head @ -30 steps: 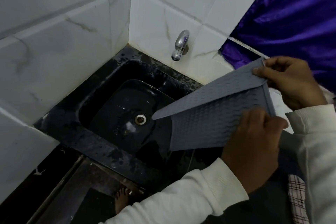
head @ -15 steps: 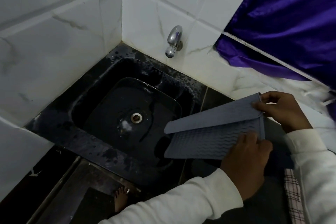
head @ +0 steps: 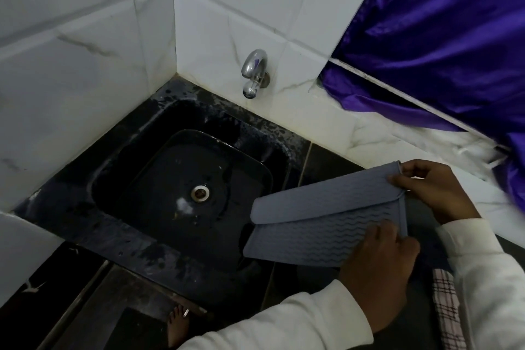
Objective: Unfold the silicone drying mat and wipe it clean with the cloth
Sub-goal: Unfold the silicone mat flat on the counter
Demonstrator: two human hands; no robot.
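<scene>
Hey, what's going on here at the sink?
A person in white sleeves holds a grey silicone drying mat with both hands, over the dark counter beside the black sink. The mat is still folded: the right hand pinches the top flap's corner while the left hand grips the lower layer. A checked cloth lies at the lower right, untouched. The tap shows no water running.

Dim, cool indoor light with soft detail throughout.
The white wall tiles (head: 85, 65) catch the most light, while the black sink (head: 181, 196) sinks into near-featureless shadow. The chrome tap (head: 253, 71) carries small glints; the purple curtain (head: 443, 37) shows a satin sheen. Tile lines bow from wide-angle distortion, and the frame's right edge smears.
</scene>
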